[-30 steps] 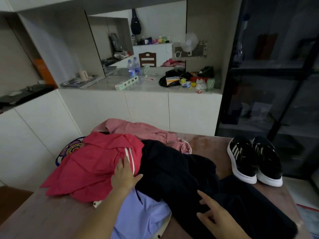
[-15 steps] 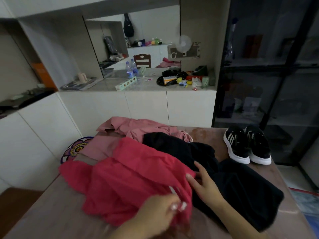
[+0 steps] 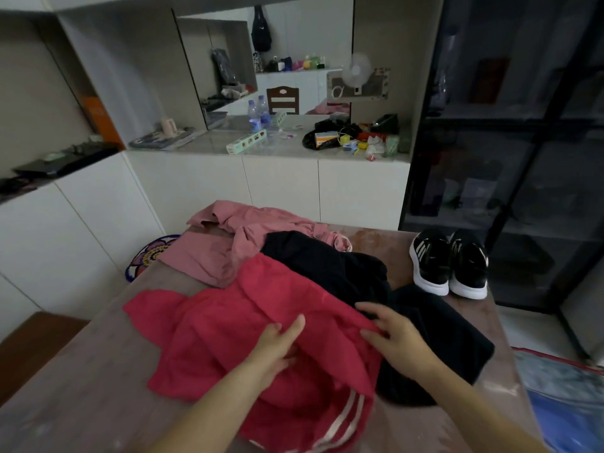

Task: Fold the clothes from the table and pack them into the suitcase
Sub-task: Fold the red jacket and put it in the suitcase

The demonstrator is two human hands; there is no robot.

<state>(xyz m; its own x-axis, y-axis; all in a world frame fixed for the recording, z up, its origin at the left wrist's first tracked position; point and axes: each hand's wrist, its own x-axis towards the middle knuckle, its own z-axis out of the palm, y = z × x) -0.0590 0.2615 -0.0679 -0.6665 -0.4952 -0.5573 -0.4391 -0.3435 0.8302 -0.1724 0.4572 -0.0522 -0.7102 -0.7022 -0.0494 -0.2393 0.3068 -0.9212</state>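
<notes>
Pressing flat on the red top (image 3: 222,338) with the left hand (image 3: 277,346), fingers straight and apart, near the front edge of the table (image 3: 81,387). Touching its right side with the right hand (image 3: 397,338), fingers spread; hard to tell if pinching. Behind, black clothes (image 3: 340,269) and pink clothes (image 3: 225,246).

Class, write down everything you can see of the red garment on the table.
The red garment is thin, soft-looking cloth, crumpled and unfolded, spread over the near table. White stripes run along its nearest part. It overlaps the black garment on the right and the pink garment behind. The left hand rests on its middle; the right hand touches its right edge.
</notes>
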